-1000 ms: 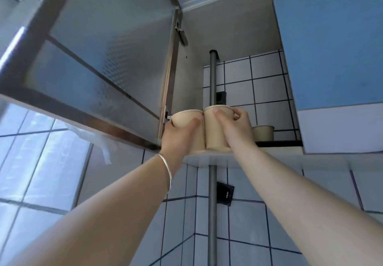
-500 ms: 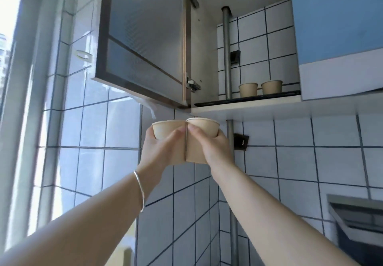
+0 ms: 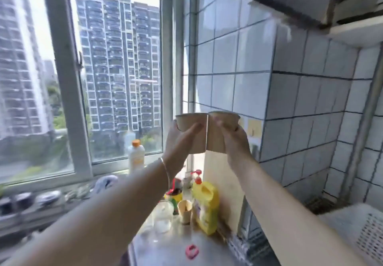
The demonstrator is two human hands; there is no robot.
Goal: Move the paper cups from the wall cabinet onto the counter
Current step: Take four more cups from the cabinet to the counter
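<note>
One head-worn wide-angle view, looking forward and slightly down along both outstretched forearms – the window (image 3: 87,75) fills the left, the tiled wall (image 3: 290,91) the right, the counter (image 3: 176,247) lies low in frame, close – edges curve and blur

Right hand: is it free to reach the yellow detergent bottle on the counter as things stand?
Probably not. The right hand is wrapped around a tan paper cup, held up high; the yellow detergent bottle stands on the steel counter far below it. The path looks open, though.
</note>
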